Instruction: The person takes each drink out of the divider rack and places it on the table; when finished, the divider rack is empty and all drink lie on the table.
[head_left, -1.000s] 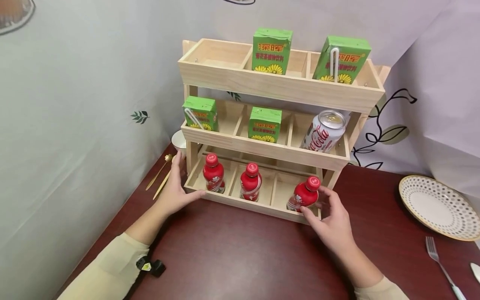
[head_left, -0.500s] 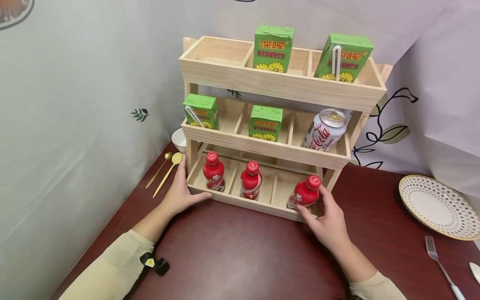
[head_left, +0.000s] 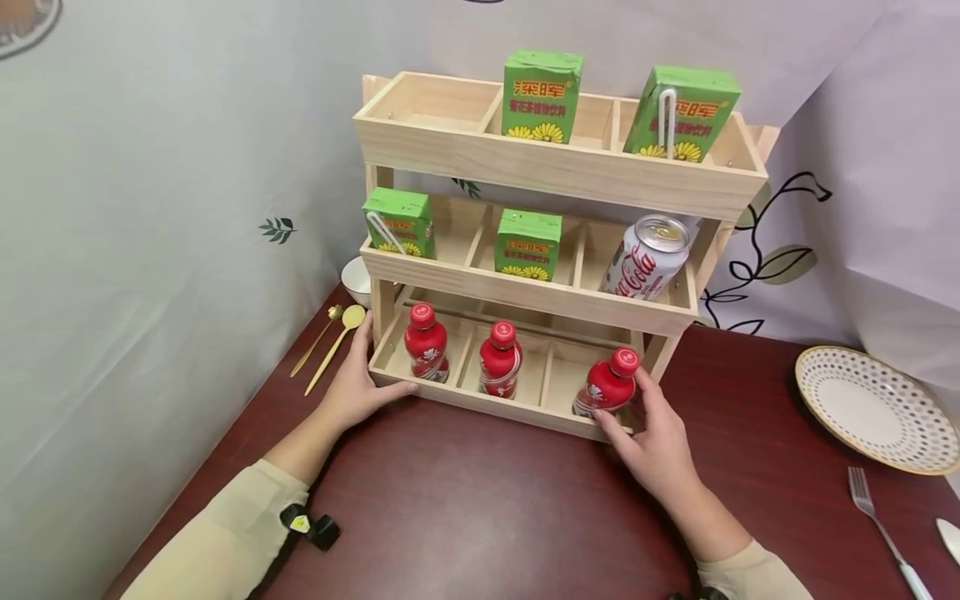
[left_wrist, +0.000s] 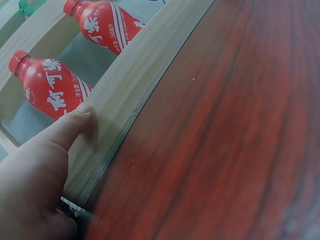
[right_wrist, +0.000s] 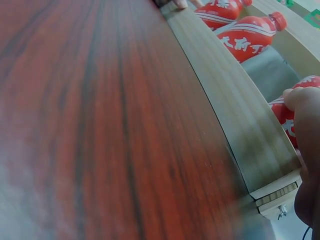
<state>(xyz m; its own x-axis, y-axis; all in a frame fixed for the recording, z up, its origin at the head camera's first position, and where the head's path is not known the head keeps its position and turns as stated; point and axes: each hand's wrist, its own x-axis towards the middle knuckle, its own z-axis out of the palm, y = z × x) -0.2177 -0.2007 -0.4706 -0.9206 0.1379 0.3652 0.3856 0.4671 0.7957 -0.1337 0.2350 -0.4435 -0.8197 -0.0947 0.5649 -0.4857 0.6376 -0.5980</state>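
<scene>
A three-tier wooden rack (head_left: 525, 300) holds drinks in its compartments. My left hand (head_left: 351, 390) rests at its lower left corner, fingers straight along the side. In the left wrist view, the left thumb (left_wrist: 75, 122) lies on the bottom tier's front board (left_wrist: 120, 90), beside a red bottle (left_wrist: 47, 85). My right hand (head_left: 658, 442) holds the right-hand red bottle (head_left: 606, 385), thumb on its front and index finger at its far side. The right wrist view shows that thumb on the bottle (right_wrist: 287, 112); the other right fingers are mostly hidden. A middle red bottle (head_left: 500, 360) stands between.
Green drink cartons (head_left: 542, 97) and a Coca-Cola can (head_left: 648, 258) stand on the upper tiers. Left of the rack lie gold spoons (head_left: 333, 350) near a white bowl (head_left: 358, 279). At the right are a dotted plate (head_left: 873, 408) and a fork (head_left: 877, 517). Curtains hang behind.
My left hand has moved in against the rack's corner, uncovering a gold spoon. My right fingers have drawn closer to the right-hand bottle, which has hardly moved. The view has shifted slightly.
</scene>
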